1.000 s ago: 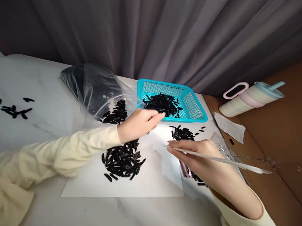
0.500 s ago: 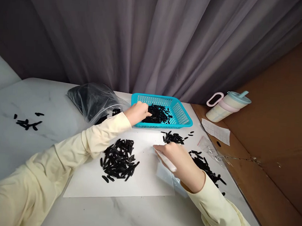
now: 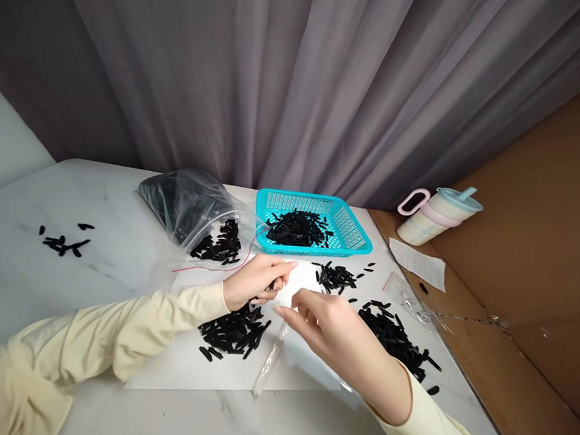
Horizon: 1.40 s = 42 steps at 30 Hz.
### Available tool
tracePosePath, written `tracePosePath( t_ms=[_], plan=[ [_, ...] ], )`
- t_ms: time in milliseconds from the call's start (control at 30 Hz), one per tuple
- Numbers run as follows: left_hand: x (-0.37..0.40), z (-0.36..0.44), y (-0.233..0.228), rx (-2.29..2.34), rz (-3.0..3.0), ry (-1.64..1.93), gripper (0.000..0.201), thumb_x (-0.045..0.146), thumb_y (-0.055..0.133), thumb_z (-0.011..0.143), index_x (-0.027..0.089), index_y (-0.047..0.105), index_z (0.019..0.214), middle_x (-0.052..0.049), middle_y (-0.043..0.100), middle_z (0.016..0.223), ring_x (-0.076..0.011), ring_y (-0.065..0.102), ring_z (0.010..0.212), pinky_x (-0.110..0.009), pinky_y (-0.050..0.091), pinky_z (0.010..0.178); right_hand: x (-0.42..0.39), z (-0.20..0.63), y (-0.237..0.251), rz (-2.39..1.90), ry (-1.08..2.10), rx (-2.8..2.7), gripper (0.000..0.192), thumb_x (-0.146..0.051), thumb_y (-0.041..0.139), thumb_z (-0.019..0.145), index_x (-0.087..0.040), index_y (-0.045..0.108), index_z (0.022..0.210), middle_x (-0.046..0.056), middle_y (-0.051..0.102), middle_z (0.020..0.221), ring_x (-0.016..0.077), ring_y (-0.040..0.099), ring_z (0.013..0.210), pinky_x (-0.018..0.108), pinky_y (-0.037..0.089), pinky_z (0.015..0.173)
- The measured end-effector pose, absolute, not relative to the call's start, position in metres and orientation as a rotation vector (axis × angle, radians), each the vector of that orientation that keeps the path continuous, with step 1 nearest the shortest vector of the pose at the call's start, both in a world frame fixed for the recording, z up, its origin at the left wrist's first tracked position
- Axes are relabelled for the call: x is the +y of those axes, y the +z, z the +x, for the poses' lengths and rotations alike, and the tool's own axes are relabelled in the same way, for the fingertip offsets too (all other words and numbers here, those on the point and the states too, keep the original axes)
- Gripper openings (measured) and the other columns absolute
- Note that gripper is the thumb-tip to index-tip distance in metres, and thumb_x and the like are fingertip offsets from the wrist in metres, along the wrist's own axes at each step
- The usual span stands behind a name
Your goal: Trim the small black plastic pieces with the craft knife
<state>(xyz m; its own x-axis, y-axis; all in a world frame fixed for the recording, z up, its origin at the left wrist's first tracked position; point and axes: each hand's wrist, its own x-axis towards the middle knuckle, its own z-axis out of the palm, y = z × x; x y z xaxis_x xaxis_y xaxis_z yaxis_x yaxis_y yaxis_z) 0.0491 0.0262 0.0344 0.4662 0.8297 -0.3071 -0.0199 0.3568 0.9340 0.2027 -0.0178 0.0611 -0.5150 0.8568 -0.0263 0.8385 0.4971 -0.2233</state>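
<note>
head view:
left hand [image 3: 254,281]: fingers curled, pinching a few black pieces [image 3: 270,284] just above the pile [image 3: 234,330] on the white sheet [image 3: 178,360].
right hand [image 3: 324,321]: fingers pinching the top of a clear sleeve [image 3: 270,364], which hangs to the sheet.
bench [image 3: 125,255]: turquoise basket [image 3: 357,230] of black pieces behind the hands; clear bag [image 3: 189,203] left of it; cup [image 3: 434,217] far right.
</note>
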Motion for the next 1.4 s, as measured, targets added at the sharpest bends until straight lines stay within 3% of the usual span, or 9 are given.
tracePosePath(
  t_ms=[67, 200, 400, 500, 700, 867, 1033, 1300, 1400],
  plan=[
    [0.023, 0.053, 0.032, 0.957, 1.109, 0.701, 0.035, 0.044, 0.049, 0.082, 0.017, 0.042, 0.061, 0.009, 0.037, 0.046, -0.0024, 0.025, 0.030, -0.016, 0.014, 0.028, -0.021, 0.199, 0.056, -1.460, 0.387, -2.548, 0.035, -0.048, 0.042, 0.089, -0.017, 0.051, 0.073, -0.001, 0.055, 0.053, 0.0123, 0.049, 0.043, 0.022, 0.027, 0.043],
    [0.017, 0.059, 0.023, 1.034, 1.291, 0.804, 0.037, 0.043, 0.052, 0.080, 0.015, 0.044, 0.057, 0.007, 0.040, 0.046, -0.0040, 0.036, 0.040, -0.016, 0.027, 0.037, -0.026, 0.192, 0.025, -1.307, 0.475, -2.445, 0.033, -0.043, 0.031, 0.094, -0.016, 0.049, 0.086, 0.001, 0.058, 0.058, 0.0131, 0.051, 0.043, 0.022, 0.028, 0.043],
    [0.010, 0.051, 0.011, 1.038, 1.403, 0.784, 0.036, 0.045, 0.050, 0.081, 0.016, 0.047, 0.060, 0.008, 0.040, 0.049, -0.0050, 0.037, 0.041, -0.016, 0.031, 0.039, -0.029, 0.193, -0.007, -1.090, 0.527, -2.383, 0.035, -0.031, 0.016, 0.098, -0.018, 0.045, 0.082, -0.003, 0.047, 0.051, 0.0108, 0.038, 0.037, 0.022, 0.025, 0.040],
    [0.010, 0.047, 0.012, 1.048, 1.501, 0.795, 0.036, 0.044, 0.048, 0.083, 0.015, 0.048, 0.061, 0.006, 0.044, 0.053, -0.0046, 0.039, 0.044, -0.016, 0.032, 0.040, -0.028, 0.194, -0.010, -1.069, 0.479, -2.374, 0.035, -0.028, 0.016, 0.098, -0.019, 0.041, 0.076, -0.004, 0.046, 0.051, 0.0110, 0.038, 0.038, 0.023, 0.026, 0.041],
    [0.014, 0.047, 0.011, 1.024, 1.638, 0.826, 0.029, 0.035, 0.049, 0.084, 0.015, 0.052, 0.063, 0.005, 0.050, 0.056, -0.0058, 0.047, 0.052, -0.015, 0.038, 0.050, -0.026, 0.192, -0.013, -1.063, 0.367, -2.358, 0.033, -0.031, 0.014, 0.099, -0.016, 0.041, 0.087, -0.002, 0.055, 0.054, 0.0113, 0.048, 0.039, 0.022, 0.028, 0.040],
    [0.016, 0.046, 0.005, 0.968, 1.573, 0.770, 0.026, 0.032, 0.050, 0.084, 0.015, 0.053, 0.064, 0.006, 0.051, 0.053, -0.0045, 0.045, 0.047, -0.014, 0.035, 0.044, -0.025, 0.193, -0.015, -1.075, 0.207, -2.377, 0.036, -0.025, 0.013, 0.099, -0.017, 0.043, 0.080, -0.003, 0.053, 0.049, 0.0107, 0.045, 0.036, 0.022, 0.027, 0.039],
    [0.016, 0.045, 0.005, 0.976, 1.506, 0.796, 0.027, 0.034, 0.050, 0.083, 0.016, 0.054, 0.065, 0.005, 0.052, 0.052, -0.0052, 0.047, 0.045, -0.014, 0.034, 0.041, -0.025, 0.195, -0.015, -1.074, 0.284, -2.391, 0.033, -0.024, 0.016, 0.099, -0.016, 0.045, 0.085, -0.001, 0.055, 0.052, 0.0110, 0.047, 0.039, 0.022, 0.030, 0.040],
    [0.016, 0.043, 0.001, 1.020, 1.637, 0.845, 0.027, 0.035, 0.050, 0.084, 0.015, 0.057, 0.068, 0.002, 0.061, 0.062, -0.0067, 0.051, 0.053, -0.015, 0.041, 0.050, -0.026, 0.196, -0.017, -1.150, 0.479, -2.323, 0.026, -0.027, 0.020, 0.098, -0.015, 0.043, 0.102, 0.002, 0.062, 0.062, 0.0136, 0.056, 0.046, 0.021, 0.035, 0.042],
    [0.016, 0.043, 0.002, 1.034, 1.679, 0.864, 0.026, 0.033, 0.051, 0.084, 0.015, 0.057, 0.067, 0.002, 0.061, 0.061, -0.0064, 0.051, 0.054, -0.014, 0.040, 0.052, -0.026, 0.196, -0.016, -1.117, 0.440, -2.352, 0.025, -0.024, 0.019, 0.098, -0.015, 0.042, 0.103, 0.001, 0.061, 0.062, 0.0131, 0.054, 0.044, 0.021, 0.035, 0.042]
  ],
)
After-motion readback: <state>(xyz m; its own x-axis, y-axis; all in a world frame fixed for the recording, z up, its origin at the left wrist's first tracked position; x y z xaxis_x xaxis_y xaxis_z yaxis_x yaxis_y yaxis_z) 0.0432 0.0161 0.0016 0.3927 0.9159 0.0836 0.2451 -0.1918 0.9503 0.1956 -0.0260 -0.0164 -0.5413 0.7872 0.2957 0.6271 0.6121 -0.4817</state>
